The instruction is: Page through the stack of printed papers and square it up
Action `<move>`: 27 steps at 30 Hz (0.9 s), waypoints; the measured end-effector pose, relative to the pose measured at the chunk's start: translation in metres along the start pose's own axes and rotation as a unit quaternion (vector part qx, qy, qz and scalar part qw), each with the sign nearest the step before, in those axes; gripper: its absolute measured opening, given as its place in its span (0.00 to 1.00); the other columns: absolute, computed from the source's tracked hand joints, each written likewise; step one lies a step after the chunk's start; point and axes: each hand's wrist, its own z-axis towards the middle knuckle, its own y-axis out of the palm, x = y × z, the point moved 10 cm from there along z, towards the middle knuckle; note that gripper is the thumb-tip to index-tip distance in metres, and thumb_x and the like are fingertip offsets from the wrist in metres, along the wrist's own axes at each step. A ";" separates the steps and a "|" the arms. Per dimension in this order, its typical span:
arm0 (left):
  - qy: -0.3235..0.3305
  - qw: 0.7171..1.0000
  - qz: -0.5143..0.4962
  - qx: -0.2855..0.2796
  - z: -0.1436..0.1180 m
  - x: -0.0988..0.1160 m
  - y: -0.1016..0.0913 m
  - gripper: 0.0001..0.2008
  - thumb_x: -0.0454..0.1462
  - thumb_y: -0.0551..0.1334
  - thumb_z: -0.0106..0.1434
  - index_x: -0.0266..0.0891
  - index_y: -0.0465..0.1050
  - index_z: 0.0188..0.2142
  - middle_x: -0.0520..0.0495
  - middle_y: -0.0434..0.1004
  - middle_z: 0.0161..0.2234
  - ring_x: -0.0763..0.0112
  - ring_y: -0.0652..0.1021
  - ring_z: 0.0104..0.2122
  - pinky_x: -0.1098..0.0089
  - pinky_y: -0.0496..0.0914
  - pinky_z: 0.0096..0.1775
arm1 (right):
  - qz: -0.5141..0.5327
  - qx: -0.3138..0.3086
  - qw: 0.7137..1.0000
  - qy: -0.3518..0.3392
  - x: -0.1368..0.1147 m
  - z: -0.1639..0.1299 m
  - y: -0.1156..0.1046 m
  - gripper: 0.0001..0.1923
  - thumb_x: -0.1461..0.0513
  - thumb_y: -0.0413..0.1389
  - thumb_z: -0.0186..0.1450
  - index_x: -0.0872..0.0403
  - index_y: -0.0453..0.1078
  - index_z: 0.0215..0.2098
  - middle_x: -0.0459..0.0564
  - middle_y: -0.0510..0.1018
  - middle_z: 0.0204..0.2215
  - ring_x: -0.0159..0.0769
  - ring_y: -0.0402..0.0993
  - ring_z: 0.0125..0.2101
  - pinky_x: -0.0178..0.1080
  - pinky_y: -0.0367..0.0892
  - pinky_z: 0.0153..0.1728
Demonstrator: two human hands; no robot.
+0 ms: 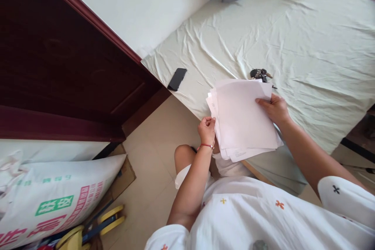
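**Both hands on the papers at the bed's near edge**

While you sit at the bed (293, 39), your left hand (206, 129) is closed, pinching the left edge of the papers (244, 119). Your right hand (274, 108) lies on the stack's right side, thumb on top, gripping it. The papers rest fanned on the sheet at the bed's near edge, above your knee. Keys (260, 73) lie just beyond the stack, touching its far edge. A phone (177, 79) sits well to the left, near the bed's corner.
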 end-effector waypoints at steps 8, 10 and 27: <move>0.007 1.000 0.027 0.007 -0.003 0.001 -0.001 0.08 0.37 0.72 0.57 0.40 0.74 0.30 0.55 0.74 0.23 0.74 0.73 0.25 0.72 0.64 0.32 | 0.050 0.003 0.998 0.030 0.006 -0.008 0.002 0.18 0.50 0.68 0.57 0.51 0.78 0.41 0.48 0.83 0.34 0.40 0.76 0.29 0.40 0.73 0.28; 0.021 0.999 0.030 0.003 -0.003 0.004 0.000 0.07 0.37 0.71 0.58 0.41 0.74 0.32 0.55 0.74 0.23 0.73 0.74 0.26 0.72 0.66 0.33 | 0.058 0.002 0.998 0.033 0.005 -0.008 0.004 0.19 0.50 0.68 0.57 0.50 0.78 0.41 0.48 0.83 0.33 0.41 0.77 0.29 0.41 0.73 0.28; 0.054 0.997 0.044 -0.032 -0.007 0.007 0.000 0.03 0.38 0.63 0.68 0.43 0.70 0.37 0.54 0.75 0.28 0.69 0.75 0.30 0.70 0.66 0.37 | 0.072 0.008 0.996 0.045 0.014 -0.011 0.014 0.18 0.50 0.69 0.57 0.50 0.79 0.42 0.46 0.83 0.33 0.38 0.76 0.28 0.39 0.73 0.28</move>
